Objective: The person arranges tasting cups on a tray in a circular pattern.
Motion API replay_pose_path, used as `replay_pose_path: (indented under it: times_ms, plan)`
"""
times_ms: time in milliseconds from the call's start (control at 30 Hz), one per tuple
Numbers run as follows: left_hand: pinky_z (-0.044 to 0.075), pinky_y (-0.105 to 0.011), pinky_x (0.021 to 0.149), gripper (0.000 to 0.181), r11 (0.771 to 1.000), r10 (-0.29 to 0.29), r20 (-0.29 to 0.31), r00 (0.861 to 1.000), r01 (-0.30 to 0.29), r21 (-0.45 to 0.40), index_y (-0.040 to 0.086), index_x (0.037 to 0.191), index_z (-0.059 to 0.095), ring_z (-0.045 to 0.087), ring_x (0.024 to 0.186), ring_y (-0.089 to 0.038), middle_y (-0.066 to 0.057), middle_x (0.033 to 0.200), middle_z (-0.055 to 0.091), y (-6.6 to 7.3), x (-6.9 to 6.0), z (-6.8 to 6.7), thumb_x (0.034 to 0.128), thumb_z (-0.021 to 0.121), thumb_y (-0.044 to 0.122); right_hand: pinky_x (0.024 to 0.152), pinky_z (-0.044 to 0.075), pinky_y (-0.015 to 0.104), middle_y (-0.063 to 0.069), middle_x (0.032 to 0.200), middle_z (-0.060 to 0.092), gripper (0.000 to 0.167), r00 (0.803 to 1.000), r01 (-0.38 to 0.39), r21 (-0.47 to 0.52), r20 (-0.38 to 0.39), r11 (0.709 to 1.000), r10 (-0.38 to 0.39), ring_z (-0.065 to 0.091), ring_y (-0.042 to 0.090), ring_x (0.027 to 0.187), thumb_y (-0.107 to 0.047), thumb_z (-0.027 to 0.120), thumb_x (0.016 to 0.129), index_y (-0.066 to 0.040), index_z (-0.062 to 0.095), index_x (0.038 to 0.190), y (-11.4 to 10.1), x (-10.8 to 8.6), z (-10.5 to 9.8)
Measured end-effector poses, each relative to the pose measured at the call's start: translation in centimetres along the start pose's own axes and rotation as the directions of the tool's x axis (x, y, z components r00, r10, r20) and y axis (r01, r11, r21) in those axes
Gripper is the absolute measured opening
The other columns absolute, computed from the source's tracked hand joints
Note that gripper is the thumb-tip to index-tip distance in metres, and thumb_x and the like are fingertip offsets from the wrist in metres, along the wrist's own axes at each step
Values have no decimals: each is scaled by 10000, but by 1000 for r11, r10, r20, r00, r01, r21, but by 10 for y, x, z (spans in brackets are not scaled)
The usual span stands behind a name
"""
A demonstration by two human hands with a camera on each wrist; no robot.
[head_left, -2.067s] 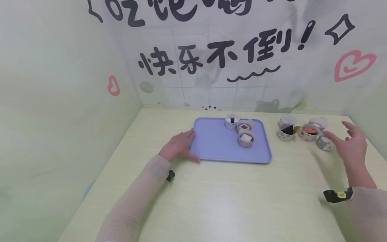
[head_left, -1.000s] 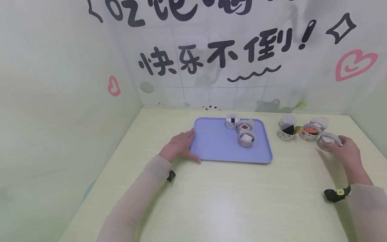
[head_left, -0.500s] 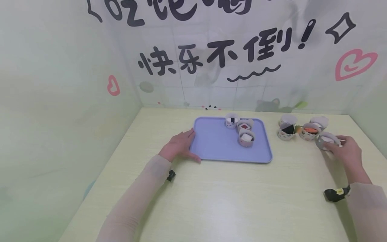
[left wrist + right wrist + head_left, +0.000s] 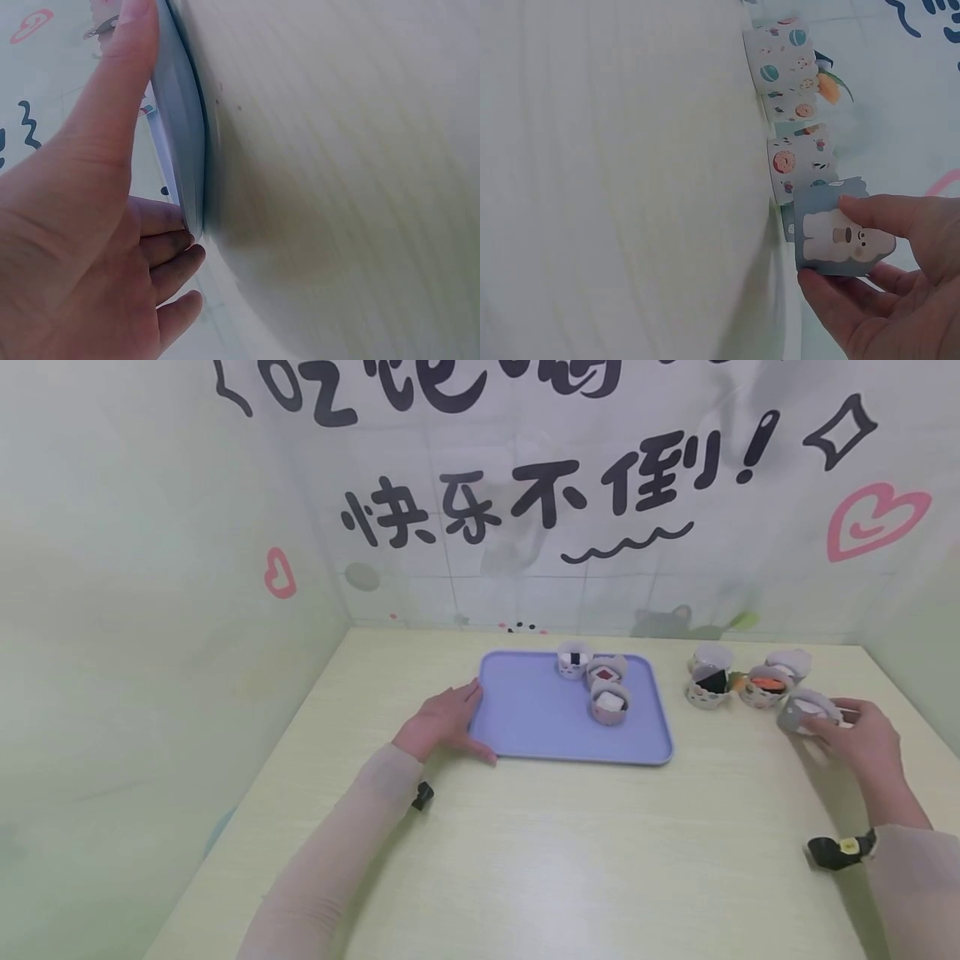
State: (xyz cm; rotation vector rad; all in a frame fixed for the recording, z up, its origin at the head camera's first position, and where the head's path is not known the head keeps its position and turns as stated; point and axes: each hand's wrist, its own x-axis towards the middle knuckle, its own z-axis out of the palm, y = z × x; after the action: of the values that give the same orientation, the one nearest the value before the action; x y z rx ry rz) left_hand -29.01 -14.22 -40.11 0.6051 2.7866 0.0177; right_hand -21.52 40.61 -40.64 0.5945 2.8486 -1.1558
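My right hand [image 4: 866, 735] pinches a small grey-blue paper cup [image 4: 840, 236] with a white bear printed on its side; something white sits inside it. In the right wrist view the thumb lies on the front of the cup and the fingers reach round beneath and behind it. At the left end of a lavender tray [image 4: 525, 718], my left hand [image 4: 442, 722] rests against the rim, thumb at the front corner and fingers along the side. On the tray's right half stand 3 cups: one with a black-banded white piece [image 4: 573, 660], one red-centred [image 4: 606, 672], one pink [image 4: 610, 703].
Several more cups stand close together right of the tray. Among them are one with a black piece [image 4: 708, 687], one with an orange topping [image 4: 767, 685] and two pale ones behind. The pale wooden table [image 4: 525, 860] meets a printed wall [image 4: 450, 593] at the back.
About two seconds ago my right hand hovered by the cup with spread fingers; it has come down and gripped the cup, which has shifted slightly left. My left hand stays on the tray.
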Motion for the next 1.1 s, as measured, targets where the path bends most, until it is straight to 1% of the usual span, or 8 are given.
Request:
replay_pose_path:
  times_ms: [300,533,700,767,833,900,967,1100]
  plan:
    - [253,-444,1268,1360,1000,-5,8,1000,5,-1,48,1604,92,226,1537,-332,-131,1687,104,-2,1,2,656,747,770,1041,343,732,453,1512,210,861,999,48,15,7,999,-48,275,645,1331,-459,502,990,142,173,1512,-6,-6,1]
    - [262,-455,1263,1358,1000,-2,10,1000,2,0,45,1603,90,225,1534,-350,-138,1686,101,-2,0,1,660,743,772,979,386,708,456,1498,243,838,996,88,23,-4,996,-88,306,634,1309,-437,515,991,145,198,1504,-8,-9,2]
    - [259,-458,1264,1360,1000,0,10,1000,0,-7,48,1603,91,222,1534,-356,-136,1687,98,-2,0,1,657,746,771,938,416,685,466,1481,258,835,995,95,16,-6,995,-95,316,632,1303,-431,525,988,144,205,1503,-10,-11,2]
    - [251,-459,1266,1362,1000,1,9,1000,-1,-10,46,1603,89,221,1534,-355,-137,1686,97,-2,0,1,655,747,770,879,459,626,468,1476,266,837,995,98,12,-2,995,-98,328,629,1299,-432,531,986,141,208,1504,-11,-13,1]
    - [241,-453,1271,1364,1000,1,8,1000,-1,-12,48,1603,87,216,1536,-349,-134,1687,95,-2,0,1,654,750,768,793,495,487,467,1473,274,836,995,103,6,2,995,-103,339,623,1295,-434,537,986,136,213,1504,-12,-14,1]
    - [234,-448,1274,1363,1000,0,8,1000,0,-10,48,1603,86,214,1538,-342,-133,1688,95,-2,1,1,655,751,767,728,465,339,458,1479,280,831,994,112,0,4,994,-112,346,620,1292,-434,540,986,132,221,1504,-14,-16,0]
    - [229,-443,1276,1362,1000,0,9,1000,0,-10,46,1603,87,211,1541,-334,-133,1688,97,-3,1,2,657,752,765,689,402,235,451,1482,288,825,993,120,-3,3,993,-120,354,615,1291,-430,547,985,130,231,1502,-15,-17,1]
    - [222,-436,1279,1361,1000,-1,9,1000,1,-2,45,1603,90,207,1543,-324,-132,1688,98,-2,2,2,658,750,768,654,372,161,437,1479,317,812,991,136,-3,-11,991,-136,371,606,1282,-416,570,978,126,256,1495,-18,-19,2]
